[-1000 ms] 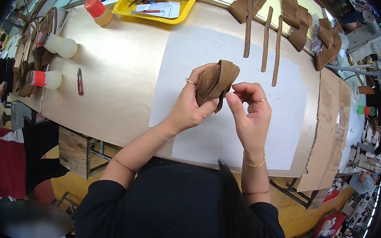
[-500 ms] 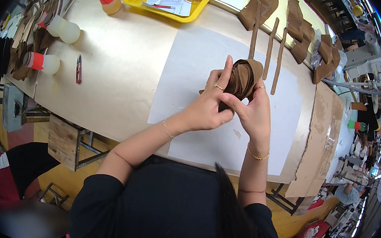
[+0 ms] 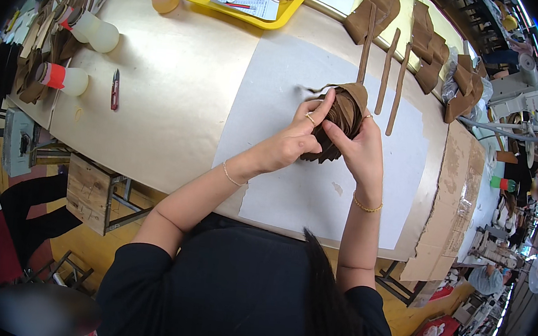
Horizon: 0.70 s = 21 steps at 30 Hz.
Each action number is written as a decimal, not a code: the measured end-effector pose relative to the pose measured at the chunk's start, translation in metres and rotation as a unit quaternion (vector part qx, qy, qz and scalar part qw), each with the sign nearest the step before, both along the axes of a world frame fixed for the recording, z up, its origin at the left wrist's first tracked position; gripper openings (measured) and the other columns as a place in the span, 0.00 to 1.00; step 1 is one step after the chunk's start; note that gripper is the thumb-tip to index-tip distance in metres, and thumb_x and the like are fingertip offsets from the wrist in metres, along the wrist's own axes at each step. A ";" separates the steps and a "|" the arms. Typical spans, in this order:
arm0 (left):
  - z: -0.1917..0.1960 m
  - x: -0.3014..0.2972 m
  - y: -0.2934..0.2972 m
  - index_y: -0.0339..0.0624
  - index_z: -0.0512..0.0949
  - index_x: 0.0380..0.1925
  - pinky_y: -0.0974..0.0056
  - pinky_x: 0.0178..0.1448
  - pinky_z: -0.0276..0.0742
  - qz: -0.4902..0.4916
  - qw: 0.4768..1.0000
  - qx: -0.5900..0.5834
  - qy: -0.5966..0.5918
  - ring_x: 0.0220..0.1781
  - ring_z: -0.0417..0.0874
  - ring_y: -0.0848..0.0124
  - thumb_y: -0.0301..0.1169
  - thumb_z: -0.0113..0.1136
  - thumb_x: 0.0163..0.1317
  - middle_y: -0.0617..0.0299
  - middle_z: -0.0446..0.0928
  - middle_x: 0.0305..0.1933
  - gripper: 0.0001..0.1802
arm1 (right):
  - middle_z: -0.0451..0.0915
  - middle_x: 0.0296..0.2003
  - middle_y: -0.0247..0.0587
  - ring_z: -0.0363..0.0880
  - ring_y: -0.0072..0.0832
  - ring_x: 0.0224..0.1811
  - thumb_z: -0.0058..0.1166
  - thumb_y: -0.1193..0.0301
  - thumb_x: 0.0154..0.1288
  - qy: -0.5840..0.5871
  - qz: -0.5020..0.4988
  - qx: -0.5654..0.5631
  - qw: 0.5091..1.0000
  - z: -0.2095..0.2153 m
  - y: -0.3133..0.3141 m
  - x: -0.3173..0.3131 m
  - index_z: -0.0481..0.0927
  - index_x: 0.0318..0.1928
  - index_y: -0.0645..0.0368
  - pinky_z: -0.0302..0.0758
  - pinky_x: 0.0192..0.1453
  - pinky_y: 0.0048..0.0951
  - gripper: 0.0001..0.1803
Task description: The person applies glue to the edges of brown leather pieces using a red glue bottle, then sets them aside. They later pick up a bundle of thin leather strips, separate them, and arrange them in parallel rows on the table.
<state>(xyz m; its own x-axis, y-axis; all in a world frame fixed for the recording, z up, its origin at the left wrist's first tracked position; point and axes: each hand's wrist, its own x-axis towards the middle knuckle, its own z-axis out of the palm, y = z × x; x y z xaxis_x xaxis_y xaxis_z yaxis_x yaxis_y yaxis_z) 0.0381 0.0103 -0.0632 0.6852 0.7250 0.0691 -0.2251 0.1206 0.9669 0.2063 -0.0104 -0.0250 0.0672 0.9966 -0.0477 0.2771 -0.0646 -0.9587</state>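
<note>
A thick bundle of brown leather pieces is held up over the grey sheet on the table. My left hand closes on the bundle's left side, its index finger laid along the layers. On the other side my right hand grips it, thumb across the near face and fingers behind, partly hidden. A small blurred strip sticks out beyond the left hand; its kind cannot be made out. Just past the bundle lie narrow brown leather strips, and one longer strip runs up behind it.
A yellow tray with strips, papers, pens and rubber bands sits at the far edge. Bottles with red bands and red thread snips are at left. More leather pieces lie far right, cardboard at the right edge. Another person sits lower left.
The bundle has turned in my hands, showing more of its layered edges. My left hand has shifted slightly, and a blurred strip now shows beyond it. The whole view has shifted a little.
</note>
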 end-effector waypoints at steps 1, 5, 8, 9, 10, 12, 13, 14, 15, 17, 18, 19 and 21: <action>-0.004 0.001 0.001 0.48 0.40 0.76 0.61 0.75 0.45 0.011 0.999 0.042 0.009 0.70 0.54 0.61 0.31 0.47 0.54 0.50 0.49 0.70 0.49 | 0.82 0.41 0.45 0.80 0.24 0.43 0.64 0.74 0.57 0.010 0.001 0.003 1.000 0.000 0.000 0.000 0.74 0.52 0.69 0.78 0.48 0.27 0.23; 0.001 0.003 -0.001 0.48 0.44 0.76 0.60 0.74 0.49 0.049 0.996 0.037 0.061 0.68 0.56 0.60 0.33 0.50 0.59 0.50 0.53 0.65 0.45 | 0.82 0.40 0.45 0.80 0.23 0.41 0.61 0.73 0.58 0.011 -0.002 -0.004 1.000 -0.002 -0.002 0.003 0.74 0.51 0.71 0.77 0.47 0.27 0.22; 0.002 0.006 -0.003 0.48 0.47 0.75 0.58 0.74 0.50 0.120 0.979 0.085 0.141 0.69 0.55 0.56 0.32 0.58 0.57 0.49 0.53 0.64 0.47 | 0.83 0.37 0.47 0.80 0.24 0.37 0.61 0.72 0.58 -0.025 -0.009 0.018 0.999 -0.011 -0.003 0.004 0.74 0.49 0.72 0.77 0.43 0.27 0.21; 0.003 0.007 -0.006 0.48 0.47 0.75 0.57 0.75 0.50 0.158 0.962 0.125 0.184 0.69 0.55 0.55 0.31 0.61 0.55 0.49 0.53 0.64 0.48 | 0.82 0.35 0.49 0.80 0.25 0.35 0.61 0.72 0.57 -0.050 -0.006 0.009 0.999 -0.008 -0.004 0.004 0.74 0.47 0.72 0.77 0.41 0.28 0.20; 0.004 0.008 -0.007 0.49 0.48 0.75 0.56 0.75 0.50 0.196 0.940 0.165 0.225 0.69 0.54 0.53 0.29 0.63 0.54 0.49 0.53 0.63 0.50 | 0.82 0.34 0.50 0.80 0.26 0.33 0.61 0.72 0.57 -0.075 -0.005 0.000 0.997 -0.004 -0.005 0.004 0.74 0.46 0.72 0.77 0.40 0.29 0.20; 0.003 0.007 -0.006 0.50 0.48 0.74 0.54 0.75 0.52 0.215 0.908 0.244 0.263 0.70 0.54 0.50 0.29 0.66 0.50 0.48 0.50 0.66 0.52 | 0.81 0.30 0.52 0.79 0.33 0.28 0.61 0.72 0.56 -0.135 0.005 -0.019 0.991 0.009 -0.006 0.002 0.73 0.41 0.71 0.76 0.36 0.32 0.17; 0.003 0.008 -0.005 0.50 0.48 0.74 0.53 0.75 0.52 0.224 0.889 0.283 0.281 0.71 0.54 0.48 0.28 0.68 0.49 0.47 0.49 0.67 0.54 | 0.80 0.28 0.53 0.78 0.36 0.26 0.61 0.72 0.55 -0.165 0.009 -0.028 0.986 0.016 -0.006 0.001 0.72 0.38 0.70 0.76 0.34 0.33 0.16; 0.002 0.009 -0.003 0.51 0.48 0.74 0.52 0.75 0.52 0.228 0.882 0.305 0.279 0.72 0.52 0.47 0.28 0.68 0.48 0.48 0.48 0.69 0.54 | 0.79 0.30 0.53 0.78 0.34 0.28 0.60 0.72 0.55 -0.203 0.027 -0.055 0.977 0.026 -0.005 0.000 0.72 0.39 0.70 0.76 0.36 0.33 0.15; 0.002 0.011 -0.001 0.51 0.48 0.74 0.51 0.76 0.52 0.231 0.874 0.327 0.276 0.73 0.50 0.46 0.28 0.69 0.47 0.48 0.46 0.70 0.55 | 0.79 0.32 0.52 0.78 0.32 0.31 0.59 0.73 0.56 -0.241 0.044 -0.082 0.966 0.036 -0.004 -0.002 0.72 0.40 0.69 0.75 0.37 0.32 0.15; -0.001 0.016 0.003 0.51 0.49 0.74 0.50 0.76 0.52 0.227 0.874 0.349 0.252 0.75 0.48 0.45 0.29 0.70 0.46 0.49 0.43 0.72 0.56 | 0.77 0.33 0.53 0.77 0.35 0.32 0.58 0.75 0.55 -0.292 0.067 -0.064 0.952 0.042 -0.005 -0.002 0.70 0.39 0.68 0.74 0.38 0.34 0.14; -0.003 0.019 0.006 0.51 0.49 0.74 0.49 0.77 0.52 0.220 0.881 0.349 0.230 0.76 0.46 0.45 0.29 0.71 0.45 0.49 0.42 0.73 0.56 | 0.75 0.32 0.54 0.76 0.39 0.31 0.58 0.75 0.54 -0.306 0.073 -0.020 0.949 0.043 -0.007 -0.001 0.69 0.38 0.67 0.74 0.38 0.36 0.14; -0.003 0.021 0.007 0.51 0.49 0.74 0.49 0.77 0.52 0.213 0.889 0.349 0.208 0.76 0.45 0.44 0.29 0.72 0.44 0.50 0.42 0.74 0.57 | 0.74 0.30 0.55 0.75 0.43 0.30 0.58 0.76 0.52 -0.320 0.078 0.024 0.944 0.044 -0.009 0.000 0.68 0.36 0.67 0.73 0.37 0.38 0.14; 0.000 0.025 0.009 0.51 0.49 0.74 0.49 0.77 0.53 0.204 0.895 0.361 0.163 0.77 0.45 0.46 0.29 0.73 0.43 0.51 0.43 0.74 0.58 | 0.74 0.35 0.56 0.76 0.50 0.35 0.60 0.76 0.51 -0.352 0.095 0.009 0.931 0.053 -0.010 0.002 0.67 0.39 0.67 0.74 0.40 0.41 0.17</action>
<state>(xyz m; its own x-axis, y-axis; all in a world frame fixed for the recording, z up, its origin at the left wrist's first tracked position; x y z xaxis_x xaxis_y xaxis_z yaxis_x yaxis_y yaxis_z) 0.0629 0.0190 -0.0629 0.4431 0.7663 0.4652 0.2005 -0.5905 0.7817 0.2078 -0.0204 0.0281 -0.1013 0.9940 -0.0410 0.8418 0.0637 -0.5360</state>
